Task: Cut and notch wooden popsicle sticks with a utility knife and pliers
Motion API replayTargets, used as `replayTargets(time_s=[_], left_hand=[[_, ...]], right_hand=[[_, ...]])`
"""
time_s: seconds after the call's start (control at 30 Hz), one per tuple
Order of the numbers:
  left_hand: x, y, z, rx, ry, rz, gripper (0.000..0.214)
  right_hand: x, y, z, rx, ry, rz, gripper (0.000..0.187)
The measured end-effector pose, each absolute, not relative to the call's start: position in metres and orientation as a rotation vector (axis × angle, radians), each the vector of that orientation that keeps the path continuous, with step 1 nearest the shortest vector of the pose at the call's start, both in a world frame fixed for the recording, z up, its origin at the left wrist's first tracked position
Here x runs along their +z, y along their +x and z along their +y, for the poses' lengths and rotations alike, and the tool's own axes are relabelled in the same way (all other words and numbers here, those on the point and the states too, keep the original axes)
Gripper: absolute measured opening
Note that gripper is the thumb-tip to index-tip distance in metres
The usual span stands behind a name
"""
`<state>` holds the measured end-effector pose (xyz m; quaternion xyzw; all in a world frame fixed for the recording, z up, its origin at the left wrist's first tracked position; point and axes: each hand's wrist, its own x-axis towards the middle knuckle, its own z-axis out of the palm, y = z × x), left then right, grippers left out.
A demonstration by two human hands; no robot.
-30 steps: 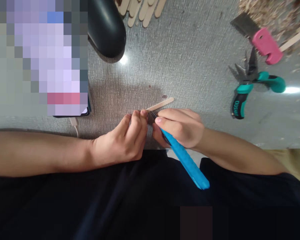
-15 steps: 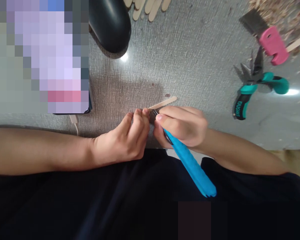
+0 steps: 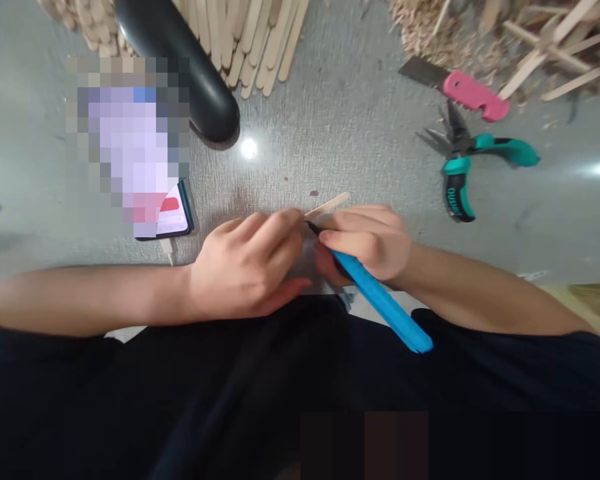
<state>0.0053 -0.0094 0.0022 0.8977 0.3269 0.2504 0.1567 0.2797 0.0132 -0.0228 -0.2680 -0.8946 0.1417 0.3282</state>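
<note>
My right hand point(image 3: 370, 240) is closed around a blue-handled tool point(image 3: 390, 300), held slantwise like a pen. Its narrow dark tip points up and left, close to a thin wooden craft stick point(image 3: 330, 205). The stick's left end disappears under the bent fingers of my left hand point(image 3: 250, 260), which press on it. My left thumb is stretched out below, apart from the stick. The working end of the tool is partly hidden by my right fingers, so its exact kind does not show.
Up left are a phone point(image 3: 183, 207) with a cable and a black rounded case point(image 3: 190, 73). Several craft sticks point(image 3: 253, 40) lie behind. On the right are pliers point(image 3: 460, 153), a pink-handled blade point(image 3: 473, 93), wood shavings point(image 3: 420, 33) and crossed sticks point(image 3: 550, 43).
The view has shifted, showing more of the table's far side. My left thumb has come into sight, stretched away from the curled fingers. The tool remains in my right hand by the stick.
</note>
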Motion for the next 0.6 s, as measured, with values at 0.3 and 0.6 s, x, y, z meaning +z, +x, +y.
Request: replayTargets(time_s=[0.3, 0.6], left_hand=[[0.011, 0.008, 0.009, 0.592, 1.702, 0.971, 0.019], [0.007, 0.012, 0.013, 0.496, 1.446, 1.06, 0.038]], right_hand=[[-0.017, 0.29, 0.018, 0.265, -0.512, -2.274, 0.012], [-0.015, 0.277, 0.021, 0.448, -0.627, -2.231, 0.007]])
